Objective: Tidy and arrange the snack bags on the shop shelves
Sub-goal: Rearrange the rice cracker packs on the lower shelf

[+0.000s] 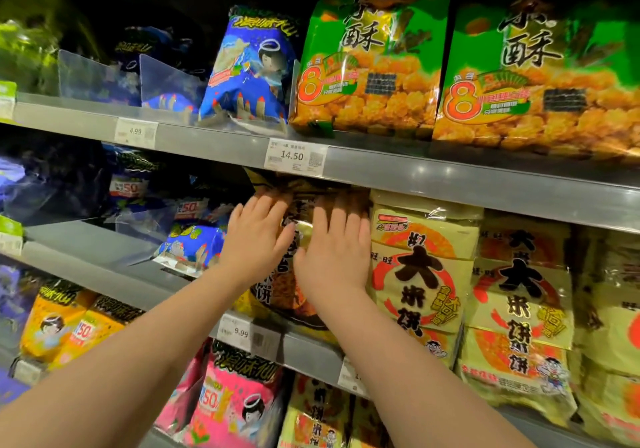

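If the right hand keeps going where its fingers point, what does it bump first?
The right hand lies flat on the dark brown-and-gold crinkly snack bag; further up, probably the grey metal shelf edge above, though depth is unclear.

Shop — price tags (293, 157) on shelf rail (450, 174), stacked snack bags (374, 63).

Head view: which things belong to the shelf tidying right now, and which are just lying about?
In the job: left hand, right hand, dark yellow bag they press on.
Lying about: green bags, blue bag, 14.50 price tag, pale cracker bags.
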